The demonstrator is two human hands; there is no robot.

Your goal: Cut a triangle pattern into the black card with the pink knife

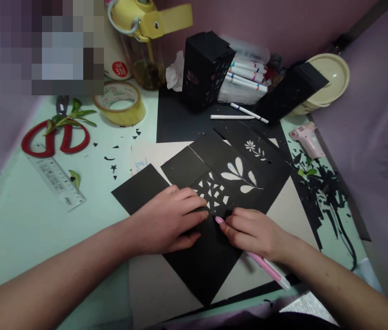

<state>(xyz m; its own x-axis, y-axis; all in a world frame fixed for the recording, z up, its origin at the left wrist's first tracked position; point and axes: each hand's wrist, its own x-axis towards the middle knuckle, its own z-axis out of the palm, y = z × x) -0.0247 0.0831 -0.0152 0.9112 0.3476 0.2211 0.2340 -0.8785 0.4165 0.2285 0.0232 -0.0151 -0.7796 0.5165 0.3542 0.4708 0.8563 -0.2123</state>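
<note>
Pale-green desk (25, 229) carries black sheet (201, 266). We press left hand (169, 220) flat, open, on it; right hand (254, 231) grips pink knife (268, 267), tip pointing upper-left, nearly touching left hand.

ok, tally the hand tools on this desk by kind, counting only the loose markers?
scissors: 1
craft knife: 1 (in right hand)
ruler: 1
tape roll: 1
glue gun: 1
loose markers: 2
Total: 7
</note>
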